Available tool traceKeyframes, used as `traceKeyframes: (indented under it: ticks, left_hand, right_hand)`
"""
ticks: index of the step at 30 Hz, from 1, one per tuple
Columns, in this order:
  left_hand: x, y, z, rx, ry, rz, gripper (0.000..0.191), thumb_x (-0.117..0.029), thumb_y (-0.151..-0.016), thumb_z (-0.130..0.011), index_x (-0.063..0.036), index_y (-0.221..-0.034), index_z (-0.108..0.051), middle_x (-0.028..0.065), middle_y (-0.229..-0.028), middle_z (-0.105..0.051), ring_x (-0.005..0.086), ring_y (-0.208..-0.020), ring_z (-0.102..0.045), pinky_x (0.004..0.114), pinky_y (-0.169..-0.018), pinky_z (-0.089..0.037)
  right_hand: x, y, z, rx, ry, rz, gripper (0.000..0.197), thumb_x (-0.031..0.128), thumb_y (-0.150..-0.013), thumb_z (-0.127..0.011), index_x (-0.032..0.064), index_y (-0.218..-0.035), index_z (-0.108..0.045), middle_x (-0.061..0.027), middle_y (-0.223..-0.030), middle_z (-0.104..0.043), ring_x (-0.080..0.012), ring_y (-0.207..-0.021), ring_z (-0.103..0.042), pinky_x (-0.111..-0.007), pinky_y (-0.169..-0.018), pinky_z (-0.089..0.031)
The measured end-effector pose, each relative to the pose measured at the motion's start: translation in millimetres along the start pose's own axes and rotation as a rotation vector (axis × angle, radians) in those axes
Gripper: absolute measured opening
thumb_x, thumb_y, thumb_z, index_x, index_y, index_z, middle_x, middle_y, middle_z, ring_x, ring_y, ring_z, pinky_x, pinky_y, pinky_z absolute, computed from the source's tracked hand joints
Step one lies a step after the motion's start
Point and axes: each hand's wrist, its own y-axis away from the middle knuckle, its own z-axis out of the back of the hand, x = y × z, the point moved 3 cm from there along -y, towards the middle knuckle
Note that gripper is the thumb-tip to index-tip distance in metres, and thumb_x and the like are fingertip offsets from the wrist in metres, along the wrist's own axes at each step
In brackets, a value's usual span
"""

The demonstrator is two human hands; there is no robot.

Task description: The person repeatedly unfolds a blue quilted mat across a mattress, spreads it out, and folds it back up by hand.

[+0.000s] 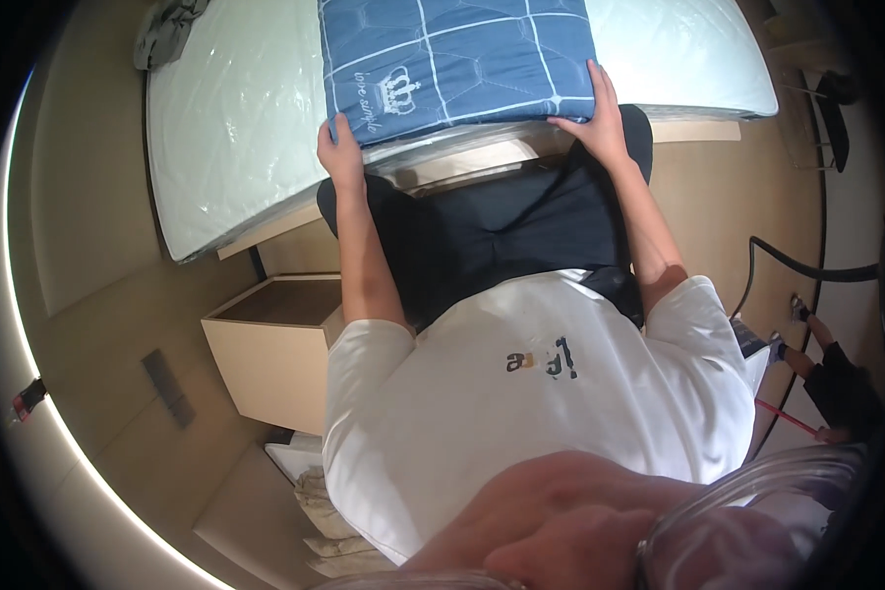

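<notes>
A blue folded quilted pad [479,66] with white grid lines, a crown print and some lettering lies on a plastic-wrapped mattress [228,140]. My left hand [341,151] grips its near left corner, fingertips at the edge. At the near right corner, my right hand [603,122] holds the pad with the thumb along the front edge and the fingers up the side. The pad's far end runs out of the top of the view. My knees are up against the mattress's near side.
An open-topped drawer box [265,369] stands to my left, near folded beige fabric [332,516]. Grey cloth [166,33] rests at the mattress's far left. On the right are a black chair [833,125], a dark hose [804,273] and another person [841,391].
</notes>
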Motion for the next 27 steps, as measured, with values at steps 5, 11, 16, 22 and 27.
traceKeyframes:
  ticks: [5, 11, 16, 22, 27]
  left_hand:
    - [-44, -23, -19, 0.003, -0.056, -0.083, 0.067, -0.055, -0.109, -0.047, 0.0083, -0.124, -0.065, 0.0288, -0.126, -0.068, 0.042, -0.115, -0.065, 0.044, -0.103, -0.049]
    - [-84, 4, -17, 0.186, -0.313, -0.256, 0.073, -0.039, -0.091, -0.082, 0.0087, -0.139, -0.054, 0.0245, -0.129, -0.068, 0.032, -0.118, -0.068, 0.04, -0.103, -0.051]
    - [-96, -18, -27, 0.076, -0.003, -0.251, 0.049, -0.019, -0.09, -0.084, 0.0084, -0.126, -0.065, 0.0167, -0.111, -0.074, 0.0199, -0.099, -0.069, 0.033, -0.09, -0.054]
    - [-10, -57, -1, -0.051, -0.099, 0.033, 0.055, -0.032, -0.09, -0.084, 0.0084, -0.123, -0.067, 0.0167, -0.112, -0.076, 0.0237, -0.095, -0.072, 0.036, -0.087, -0.055]
    - [16, -11, -8, 0.087, -0.061, -0.154, 0.077, -0.046, -0.094, -0.079, 0.0011, -0.148, -0.05, 0.0219, -0.136, -0.065, 0.0295, -0.119, -0.065, 0.039, -0.106, -0.047]
  right_hand:
    - [-28, -18, -5, -0.028, -0.035, -0.002, 0.103, 0.012, -0.069, -0.093, 0.0247, -0.159, -0.044, -0.0226, -0.156, -0.046, -0.0438, -0.138, -0.053, -0.048, -0.11, -0.051]
    - [-18, -60, 6, -0.144, 0.013, 0.035, 0.096, 0.006, -0.071, -0.089, 0.0261, -0.156, -0.05, -0.0131, -0.152, -0.053, -0.0382, -0.127, -0.062, -0.043, -0.105, -0.055]
    - [-36, -33, -10, -0.082, 0.022, -0.141, 0.099, 0.001, -0.069, -0.087, 0.0224, -0.157, -0.048, -0.0141, -0.147, -0.055, -0.0371, -0.131, -0.059, -0.043, -0.109, -0.052]
    - [-10, -24, -22, -0.044, -0.07, -0.063, 0.107, 0.002, -0.063, -0.091, 0.0268, -0.157, -0.046, -0.0191, -0.152, -0.047, -0.044, -0.132, -0.055, -0.046, -0.107, -0.053]
    - [-26, -2, -22, -0.119, -0.149, -0.024, 0.097, 0.026, -0.077, -0.092, 0.0196, -0.16, -0.041, -0.0232, -0.153, -0.046, -0.0433, -0.135, -0.053, -0.047, -0.112, -0.048]
